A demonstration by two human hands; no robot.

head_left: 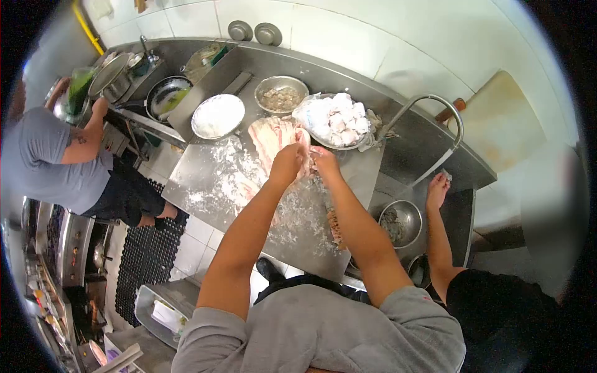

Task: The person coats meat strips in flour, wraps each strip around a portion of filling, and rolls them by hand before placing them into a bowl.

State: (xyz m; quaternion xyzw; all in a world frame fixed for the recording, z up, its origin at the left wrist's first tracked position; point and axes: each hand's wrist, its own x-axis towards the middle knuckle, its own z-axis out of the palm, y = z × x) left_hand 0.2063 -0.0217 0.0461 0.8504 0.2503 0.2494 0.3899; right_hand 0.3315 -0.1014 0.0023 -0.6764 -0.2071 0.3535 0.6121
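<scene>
Near the centre of the frame, the person's left grip (286, 165) is drawn closed on the right-hand edge of a slab of meat (268, 138), with the knuckles turned up and the fingertips mostly hidden. The right grip (326, 165), just beside it, is narrowed to a pinch, thumb and forefinger nearly together on the same edge; how firmly either one presses cannot be told.

The meat lies on the steel bench (177, 184), a little above the middle of the frame. It is pale cream with pink streaks running lengthwise, spread broad and flat on its left side and bunched into a fold where the hands meet it. White powder (217, 180) is scattered over the bench around it, thickest to the left and below.

Above the meat, a white-filled bowl (218, 117) stands on the left, a steel bowl (282, 96) of pale brownish pieces in the middle, and a heap of white-coated pieces (339, 118) on the right.
</scene>
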